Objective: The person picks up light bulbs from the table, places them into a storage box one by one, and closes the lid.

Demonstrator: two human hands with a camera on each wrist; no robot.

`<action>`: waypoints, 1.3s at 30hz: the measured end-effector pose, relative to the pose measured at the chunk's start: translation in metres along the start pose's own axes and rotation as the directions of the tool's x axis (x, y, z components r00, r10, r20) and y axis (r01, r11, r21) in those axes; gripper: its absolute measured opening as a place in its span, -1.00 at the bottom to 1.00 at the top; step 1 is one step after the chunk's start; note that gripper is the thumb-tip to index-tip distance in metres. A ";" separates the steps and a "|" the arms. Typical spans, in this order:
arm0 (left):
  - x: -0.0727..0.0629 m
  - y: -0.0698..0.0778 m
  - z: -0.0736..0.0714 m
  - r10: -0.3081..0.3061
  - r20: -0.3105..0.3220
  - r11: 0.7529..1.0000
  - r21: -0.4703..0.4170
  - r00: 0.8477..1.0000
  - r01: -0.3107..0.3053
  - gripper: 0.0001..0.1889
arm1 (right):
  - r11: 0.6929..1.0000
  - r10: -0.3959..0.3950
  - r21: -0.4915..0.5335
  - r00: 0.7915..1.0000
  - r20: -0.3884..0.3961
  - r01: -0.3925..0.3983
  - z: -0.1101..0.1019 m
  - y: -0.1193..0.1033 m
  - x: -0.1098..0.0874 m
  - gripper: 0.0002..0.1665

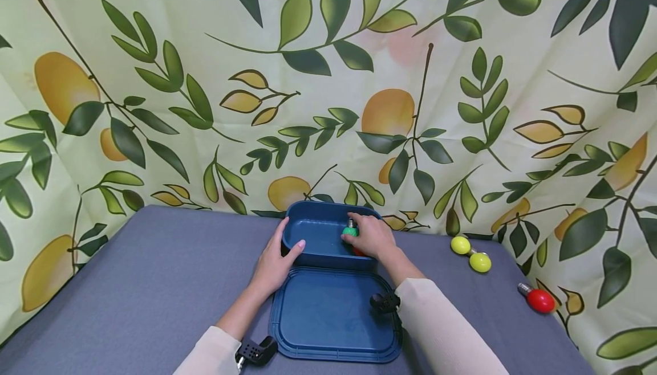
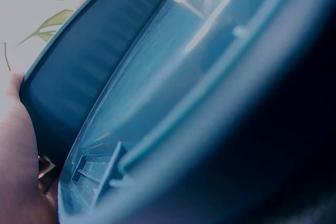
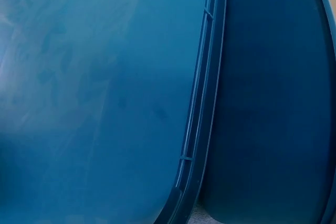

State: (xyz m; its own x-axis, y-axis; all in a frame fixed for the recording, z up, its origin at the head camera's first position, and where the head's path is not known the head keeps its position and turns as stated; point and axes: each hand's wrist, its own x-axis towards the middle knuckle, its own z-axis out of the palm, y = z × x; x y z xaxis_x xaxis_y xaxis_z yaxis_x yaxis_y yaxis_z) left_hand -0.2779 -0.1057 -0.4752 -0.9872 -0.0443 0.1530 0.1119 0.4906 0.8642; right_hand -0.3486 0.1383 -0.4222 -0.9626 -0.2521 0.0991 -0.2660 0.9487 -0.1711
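Note:
A deep blue plastic box (image 1: 318,260) stands open near the back of the table, its lid (image 1: 336,312) lying in front of it. My left hand (image 1: 273,262) holds the box at its left end, the thumb at the near rim and the fingers along the outer wall. Inside the box's right side, my right hand (image 1: 370,235) pinches a green light bulb (image 1: 351,230) between thumb and fingers, its metal screw base upward. Below that hand, part of a red light bulb (image 1: 359,252) shows in the box; the hand hides the rest.
Two yellow light bulbs (image 1: 480,262) lie at the right on the grey tablecloth (image 1: 169,284). Another red bulb (image 1: 542,301) is near the table's right edge. A leaf-and-fruit printed curtain (image 1: 328,90) hangs close behind the box. Each wrist wears a black strap.

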 end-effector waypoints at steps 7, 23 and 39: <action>0.000 -0.001 0.000 0.002 -0.001 1.000 0.001 1.000 -0.002 -0.20 | 1.000 0.002 -0.022 1.000 0.002 -0.002 0.001 -0.001 0.001 -0.21; 0.000 0.000 0.000 -0.006 0.002 1.000 0.002 1.000 0.006 -0.20 | 1.000 -0.014 0.016 1.000 0.025 0.014 -0.006 0.000 -0.002 -0.19; 0.000 -0.002 0.001 -0.006 0.004 1.000 -0.001 1.000 0.006 -0.18 | 0.962 -0.037 0.258 0.978 -0.203 0.090 -0.022 0.022 -0.036 -0.38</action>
State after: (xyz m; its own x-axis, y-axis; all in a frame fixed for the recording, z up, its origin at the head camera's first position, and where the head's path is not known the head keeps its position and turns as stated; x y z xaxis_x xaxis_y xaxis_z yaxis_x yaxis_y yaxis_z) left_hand -0.2783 -0.1061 -0.4772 -0.9884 -0.0438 0.1458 0.1060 0.4892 0.8657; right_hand -0.3192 0.1724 -0.4084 -0.9217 -0.2429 0.3023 -0.3556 0.8405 -0.4089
